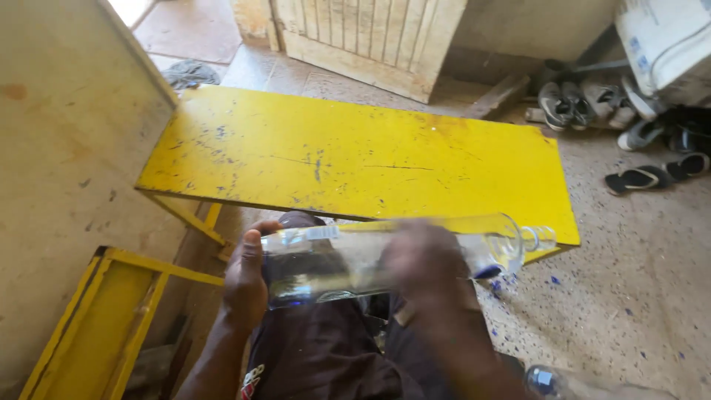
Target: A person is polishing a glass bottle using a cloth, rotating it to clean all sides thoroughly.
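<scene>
Head view, looking straight down at someone's lap. Nearest the bottom edge of the frame are dark trousers, with a second clear bottle (552, 383) lying on the floor at lower right, only partly in shot.

Just above that, in the middle of the frame, a clear glass bottle (355, 263) is held sideways over the knees, base to the left and open neck pointing right. The left hand (244, 285) cups the base end, thumb up along the glass and fingers wrapped behind it, so it's clearly gripping. The right hand (426, 270) lies over the front of the bottle's middle, but it's smeared with motion blur, so I honestly can't tell if those fingers are clamped on or just sliding across the surface.

As for progress: I'd guess it's somewhere mid-way, since there's a pale strip of label left near the top of the base end, and little blue flecks (518, 281) are scattered on the floor under the neck. The glass looks mostly bare otherwise.

Further up the frame sits a scuffed yellow table (348, 159), nothing on it, with a yellow frame (111, 311) at lower left. Past that, upper right, a row of shoes and sandals (622, 118), and a wooden slatted door (370, 37) at top centre.
</scene>
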